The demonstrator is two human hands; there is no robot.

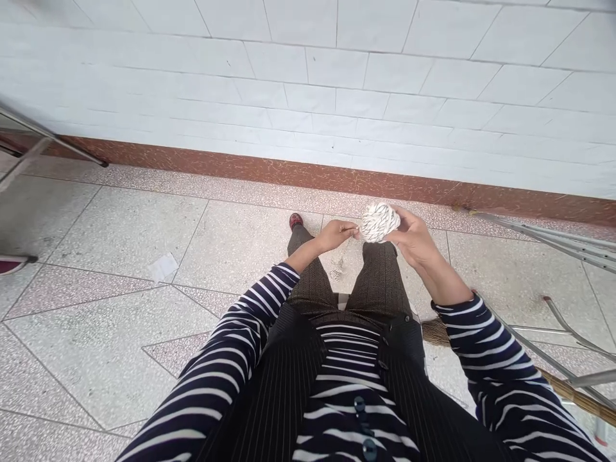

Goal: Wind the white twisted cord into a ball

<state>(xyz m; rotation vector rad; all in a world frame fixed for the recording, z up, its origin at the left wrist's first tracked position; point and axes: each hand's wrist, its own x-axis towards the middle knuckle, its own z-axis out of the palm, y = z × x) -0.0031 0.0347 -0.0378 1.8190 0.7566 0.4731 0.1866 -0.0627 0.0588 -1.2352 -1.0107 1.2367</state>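
Note:
A ball of white cord with darker flecks (380, 222) is held up in front of my knees. My right hand (412, 239) grips it from the right, thumb below and fingers on the far side. Just left of the ball, my left hand (337, 235) has its thumb and fingertips pinched together, close to the ball's edge. What sits in that pinch is too small to make out clearly, perhaps the cord's end. Below, between my legs, some loose strands of cord (337, 269) show against the floor.
A white tiled wall (332, 70) with a reddish-brown skirting (269, 168) runs ahead. Metal legs (553, 237) stand at the right, near a straw broom (436, 332). Another metal frame (52, 136) is at the left. A white paper (163, 267) lies on the speckled floor (120, 359).

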